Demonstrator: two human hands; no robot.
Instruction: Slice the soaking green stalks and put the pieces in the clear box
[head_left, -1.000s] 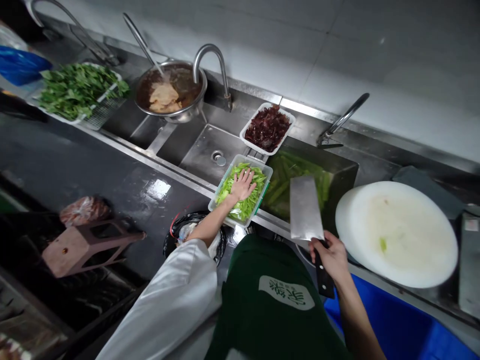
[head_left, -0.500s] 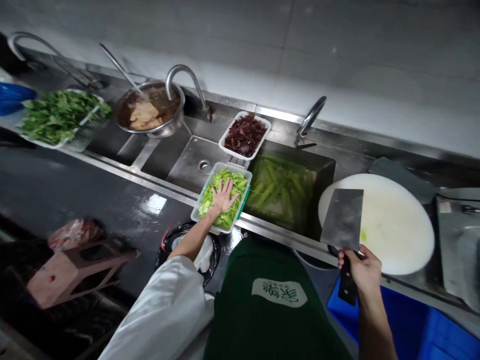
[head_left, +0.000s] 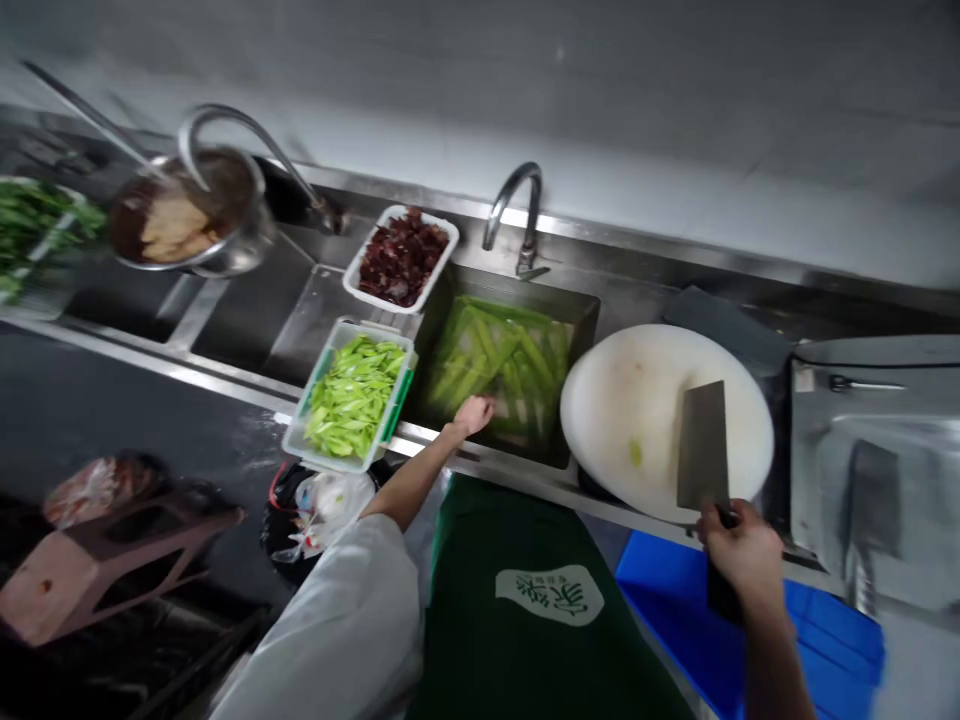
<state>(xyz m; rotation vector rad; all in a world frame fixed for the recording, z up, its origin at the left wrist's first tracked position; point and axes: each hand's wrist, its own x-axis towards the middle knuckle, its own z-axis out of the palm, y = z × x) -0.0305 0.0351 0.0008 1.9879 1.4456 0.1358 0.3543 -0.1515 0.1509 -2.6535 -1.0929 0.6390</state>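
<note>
My right hand (head_left: 742,555) grips the black handle of a cleaver (head_left: 703,445), its broad blade held upright over the right part of the round white cutting board (head_left: 600,400). A small green scrap (head_left: 636,452) lies on the board. My left hand (head_left: 474,412), fingers curled in and nothing showing in them, is over the near edge of a sink basin (head_left: 581,310). Long green stalks (head_left: 517,350) lie in water in that basin. To the left, a clear plastic tub (head_left: 296,440) of sliced green vegetable (head_left: 356,395) rests across the sink edge.
Behind the tub stands a white basket (head_left: 352,280) of dark red pieces (head_left: 403,258). A metal bowl (head_left: 251,235) with a ladle and leafy greens (head_left: 45,225) are farther left. A faucet (head_left: 525,215) arches over the basin. A blue crate (head_left: 660,610) sits below the board.
My left hand has lifted off the sliced vegetable and moved right to the basin, its spread fingers now curled. My right hand still holds the cleaver. The view has shifted right.
</note>
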